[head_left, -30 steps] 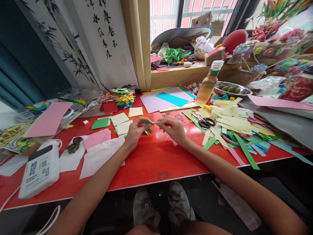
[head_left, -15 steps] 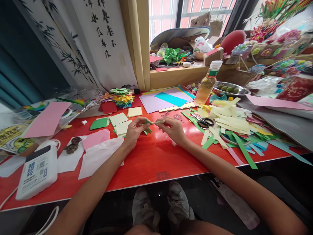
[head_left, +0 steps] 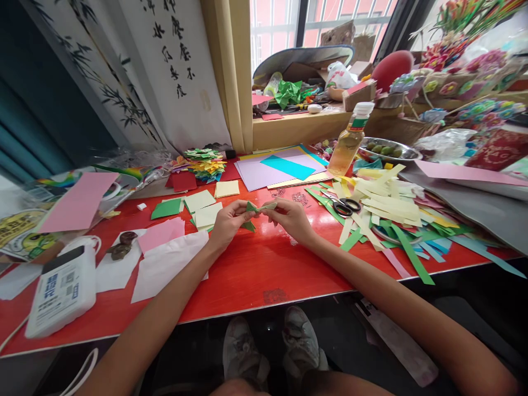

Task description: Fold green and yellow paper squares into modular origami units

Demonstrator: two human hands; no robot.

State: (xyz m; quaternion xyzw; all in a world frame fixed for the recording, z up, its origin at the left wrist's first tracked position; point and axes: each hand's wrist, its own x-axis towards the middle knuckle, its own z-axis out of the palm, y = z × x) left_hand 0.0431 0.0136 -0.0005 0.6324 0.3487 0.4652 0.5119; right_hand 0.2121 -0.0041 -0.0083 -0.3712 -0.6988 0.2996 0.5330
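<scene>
A small folded piece of green and pale-green paper (head_left: 249, 225) is held above the red table (head_left: 264, 264). My left hand (head_left: 225, 224) pinches its left side between thumb and fingers. My right hand (head_left: 293, 220) grips its right end, with the fingertips close to those of the left. Some of the folds are hidden behind the fingers. Just left of my left hand lie pale-yellow paper squares (head_left: 208, 215) and a green square (head_left: 166, 208). A stack of pale-yellow squares (head_left: 226, 189) lies a little farther back.
Black-handled scissors (head_left: 346, 207) and a heap of paper strips (head_left: 388, 201) lie to the right. A bottle (head_left: 347, 143) stands behind them. Purple sheets (head_left: 251, 170) lie at the back. A white box-shaped device (head_left: 64, 294) sits at the left.
The folded paper has turned a little between my fingers, and a green pointed flap now shows at my left fingertips. Both hands stay in nearly the same place.
</scene>
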